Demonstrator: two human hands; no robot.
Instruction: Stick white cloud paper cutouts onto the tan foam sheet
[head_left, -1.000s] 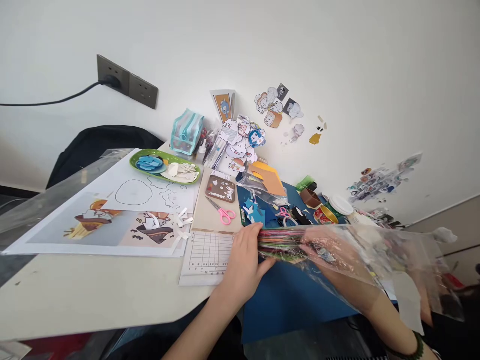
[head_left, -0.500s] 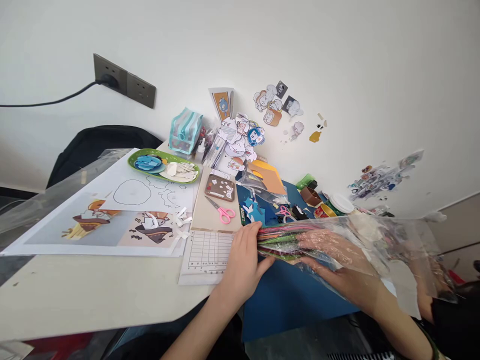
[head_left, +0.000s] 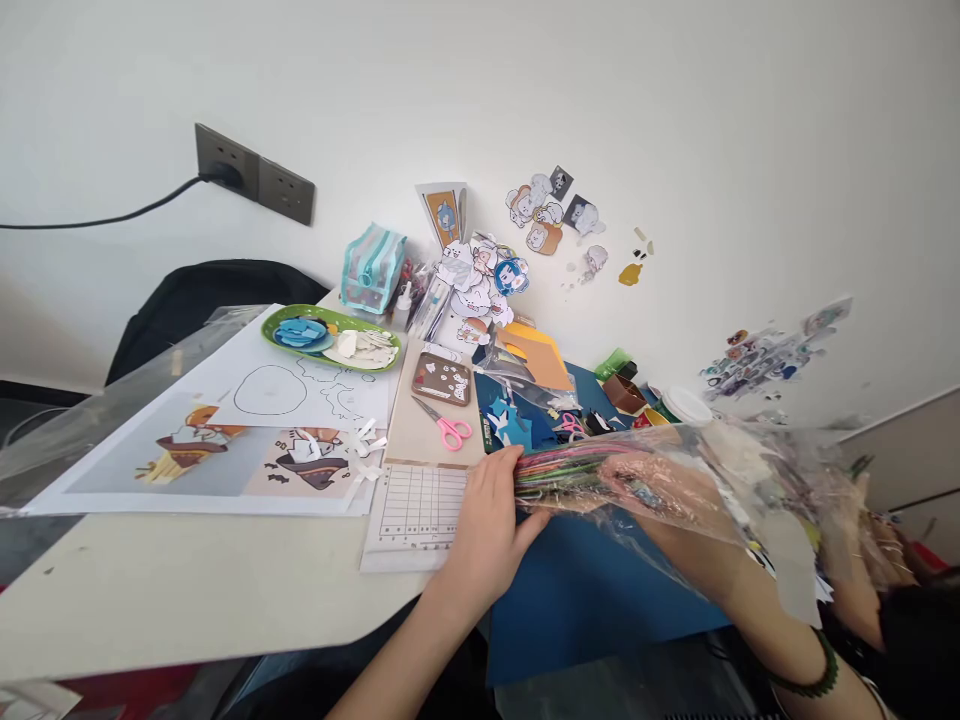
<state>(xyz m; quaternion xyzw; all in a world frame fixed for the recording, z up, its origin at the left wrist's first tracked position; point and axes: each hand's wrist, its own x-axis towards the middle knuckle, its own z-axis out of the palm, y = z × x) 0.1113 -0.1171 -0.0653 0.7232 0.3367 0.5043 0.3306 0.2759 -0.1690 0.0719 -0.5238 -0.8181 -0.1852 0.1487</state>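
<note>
A clear plastic bag (head_left: 559,475) full of thin coloured sheets, seen edge-on in pink, green and brown, lies across the blue mat (head_left: 585,610). My left hand (head_left: 495,510) grips its left end, thumb below and fingers on top. Inside the bag is my right hand (head_left: 667,500), fingers curled at the sheets; film and glare hide what they pinch. Pink-handled scissors (head_left: 452,432) rest left of my left hand, above a gridded paper (head_left: 424,505). Blue paper scraps (head_left: 510,425) lie just beyond the bag.
A green tray (head_left: 330,365) holds blue and white paper pieces. Printed drawings (head_left: 187,455) cover the left table. A zip pouch (head_left: 373,268) and paper cutouts (head_left: 472,295) stand by the wall. At far right, another person's hand (head_left: 862,560) is near the bag's loose film.
My right hand has curled its fingers deeper among the sheets, and its thumb has moved in under the film. My left hand keeps its hold. The view has shifted slightly.
</note>
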